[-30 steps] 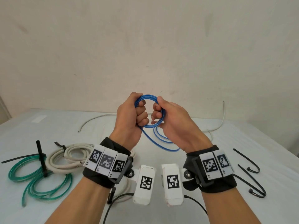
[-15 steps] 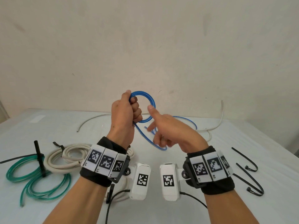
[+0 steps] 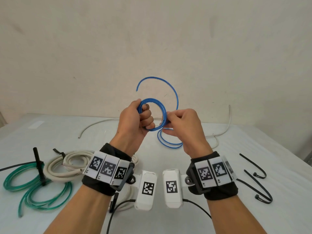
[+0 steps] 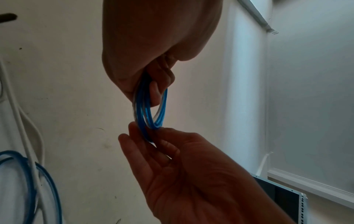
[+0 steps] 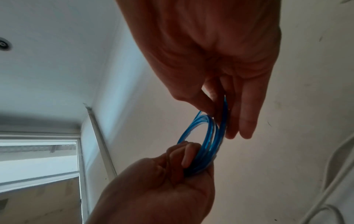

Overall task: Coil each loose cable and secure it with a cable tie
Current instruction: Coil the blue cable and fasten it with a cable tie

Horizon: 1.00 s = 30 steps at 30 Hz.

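Blue cable (image 3: 152,115) is up in the air above the worktop (image 3: 253,149). Left hand (image 3: 135,122) grips the coil, right hand (image 3: 183,125) pinches its other side. Thin, light & springy, so hold all loops tight together.

Left hand (image 4: 153,45) at top, fingers curled round a blue coil (image 4: 151,109), several turns bunched. Right hand (image 4: 191,174) below the coil, palm showing, thumb and fingertips (image 4: 134,130) pinching its lower edge. Low left of the coil, loose blue loops (image 4: 47,181) cross a white cable (image 4: 23,136). Wall (image 4: 67,75) behind the coil.
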{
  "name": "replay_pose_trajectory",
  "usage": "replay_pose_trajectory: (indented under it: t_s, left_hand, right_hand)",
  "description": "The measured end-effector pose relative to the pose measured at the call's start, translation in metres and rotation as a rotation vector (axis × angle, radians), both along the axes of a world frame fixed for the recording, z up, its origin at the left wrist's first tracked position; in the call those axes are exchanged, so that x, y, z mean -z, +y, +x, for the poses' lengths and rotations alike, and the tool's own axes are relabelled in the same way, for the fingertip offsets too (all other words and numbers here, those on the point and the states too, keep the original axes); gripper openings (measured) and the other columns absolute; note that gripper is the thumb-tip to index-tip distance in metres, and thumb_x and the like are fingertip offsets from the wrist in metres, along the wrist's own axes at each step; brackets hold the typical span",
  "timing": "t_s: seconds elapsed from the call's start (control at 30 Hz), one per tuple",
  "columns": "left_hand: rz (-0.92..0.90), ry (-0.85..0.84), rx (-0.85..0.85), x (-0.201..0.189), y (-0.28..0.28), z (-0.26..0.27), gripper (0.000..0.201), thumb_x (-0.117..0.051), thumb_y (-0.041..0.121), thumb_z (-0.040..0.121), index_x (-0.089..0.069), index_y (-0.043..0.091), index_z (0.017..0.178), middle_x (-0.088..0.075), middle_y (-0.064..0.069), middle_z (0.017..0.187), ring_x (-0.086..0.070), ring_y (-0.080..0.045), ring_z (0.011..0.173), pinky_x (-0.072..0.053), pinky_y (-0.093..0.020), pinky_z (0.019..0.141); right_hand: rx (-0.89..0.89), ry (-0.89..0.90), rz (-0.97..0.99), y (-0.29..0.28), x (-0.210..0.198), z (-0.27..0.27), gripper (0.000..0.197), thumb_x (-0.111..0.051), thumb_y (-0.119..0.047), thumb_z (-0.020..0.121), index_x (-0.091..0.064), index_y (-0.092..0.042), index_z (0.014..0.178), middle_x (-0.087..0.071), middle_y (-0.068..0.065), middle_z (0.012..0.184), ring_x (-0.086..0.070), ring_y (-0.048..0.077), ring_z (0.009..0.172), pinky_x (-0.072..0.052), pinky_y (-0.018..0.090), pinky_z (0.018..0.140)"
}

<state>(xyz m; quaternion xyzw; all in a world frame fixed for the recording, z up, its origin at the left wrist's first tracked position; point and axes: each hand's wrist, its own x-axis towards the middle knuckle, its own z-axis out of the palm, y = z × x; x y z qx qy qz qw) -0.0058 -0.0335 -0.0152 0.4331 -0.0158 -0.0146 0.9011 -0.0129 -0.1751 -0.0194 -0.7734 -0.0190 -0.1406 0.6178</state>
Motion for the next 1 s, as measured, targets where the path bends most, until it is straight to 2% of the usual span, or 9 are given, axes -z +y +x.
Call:
replay_pose_trajectory:
  t_s: [0.07, 0.17, 0.33, 0.4, 0.47, 0.5, 0.63, 0.8, 1.0]
  left_hand:
    - [0.001, 0.000, 0.016, -0.001, 0.002, 0.000, 0.041, -0.035, 0.028, 0.109, -0.042, 0.018, 0.070, -0.020, 0.006, 0.053, -0.018, -0.012, 0.044, -0.024, -0.024, 0.045]
    - [0.043, 0.017, 0.051, -0.001, 0.005, 0.000, 0.040, -0.035, 0.028, 0.108, -0.041, 0.018, 0.071, -0.020, 0.006, 0.053, -0.018, -0.011, 0.044, -0.024, -0.024, 0.044]
    - [0.118, 0.058, 0.118, 0.000, 0.011, 0.000, 0.039, -0.037, 0.027, 0.108, -0.042, 0.018, 0.070, -0.019, 0.006, 0.055, -0.017, -0.011, 0.045, -0.023, -0.024, 0.044]
    - [0.138, 0.071, 0.120, -0.001, 0.014, 0.001, 0.038, -0.039, 0.027, 0.107, -0.042, 0.018, 0.071, -0.020, 0.006, 0.055, -0.017, -0.011, 0.045, -0.023, -0.024, 0.044]
    - [0.145, 0.088, 0.118, -0.001, 0.019, 0.003, 0.038, -0.040, 0.027, 0.107, -0.042, 0.018, 0.071, -0.020, 0.007, 0.055, -0.018, -0.011, 0.044, -0.022, -0.024, 0.042]
    - [0.148, 0.099, 0.122, -0.001, 0.021, 0.003, 0.038, -0.041, 0.027, 0.107, -0.042, 0.018, 0.070, -0.019, 0.007, 0.054, -0.018, -0.010, 0.043, -0.021, -0.023, 0.042]
    - [0.165, 0.130, 0.149, 0.000, 0.026, 0.005, 0.040, -0.044, 0.028, 0.108, -0.043, 0.018, 0.070, -0.019, 0.008, 0.053, -0.018, -0.009, 0.041, -0.019, -0.022, 0.041]
    - [0.311, 0.128, 0.170, 0.001, 0.021, 0.002, 0.040, -0.046, 0.030, 0.108, -0.044, 0.018, 0.070, -0.020, 0.008, 0.054, -0.018, -0.009, 0.041, -0.019, -0.021, 0.041]
    - [0.506, 0.074, 0.136, -0.002, 0.015, -0.003, 0.037, -0.045, 0.029, 0.108, -0.043, 0.018, 0.072, -0.022, 0.007, 0.054, -0.019, -0.010, 0.043, -0.017, -0.023, 0.044]
  right_hand:
    - [0.035, -0.036, -0.018, 0.003, 0.000, -0.001, 0.015, -0.064, -0.010, 0.099, -0.072, -0.010, 0.112, -0.076, 0.016, 0.088, -0.078, 0.020, 0.078, -0.066, 0.037, 0.074]
    - [0.053, -0.063, -0.095, 0.005, 0.001, 0.000, 0.048, -0.057, -0.005, 0.099, -0.052, -0.024, 0.142, -0.075, 0.014, 0.086, -0.077, 0.021, 0.076, -0.066, 0.038, 0.073]
    - [0.054, -0.074, -0.147, 0.005, 0.000, -0.001, 0.073, -0.053, -0.008, 0.101, -0.022, -0.033, 0.161, -0.075, 0.010, 0.080, -0.076, 0.015, 0.067, -0.066, 0.037, 0.072]
    - [0.031, -0.007, -0.069, 0.007, 0.000, 0.000, 0.056, -0.056, -0.010, 0.101, -0.038, -0.018, 0.154, -0.077, 0.008, 0.083, -0.077, 0.017, 0.073, -0.066, 0.039, 0.075]
    - [-0.023, 0.052, 0.020, 0.008, -0.003, -0.001, 0.025, -0.059, -0.013, 0.102, -0.063, -0.005, 0.125, -0.079, 0.008, 0.083, -0.079, 0.020, 0.079, -0.066, 0.039, 0.077]
    - [-0.054, 0.071, 0.077, 0.008, -0.005, -0.002, 0.017, -0.060, -0.014, 0.103, -0.069, -0.004, 0.113, -0.079, 0.009, 0.083, -0.079, 0.022, 0.080, -0.066, 0.038, 0.077]
    - [-0.118, 0.084, 0.225, 0.007, -0.011, -0.007, 0.021, -0.060, -0.017, 0.105, -0.071, 0.000, 0.105, -0.079, 0.013, 0.085, -0.079, 0.024, 0.079, -0.065, 0.032, 0.072]
    - [-0.162, 0.055, 0.174, 0.012, -0.009, -0.008, 0.020, -0.056, -0.017, 0.106, -0.073, -0.006, 0.103, -0.076, 0.010, 0.079, -0.074, 0.021, 0.068, -0.066, 0.042, 0.078]
    - [-0.161, 0.114, 0.102, 0.012, -0.008, -0.009, 0.026, -0.052, -0.013, 0.105, -0.074, -0.003, 0.094, -0.060, 0.008, 0.069, -0.055, 0.016, 0.053, -0.062, 0.035, 0.062]
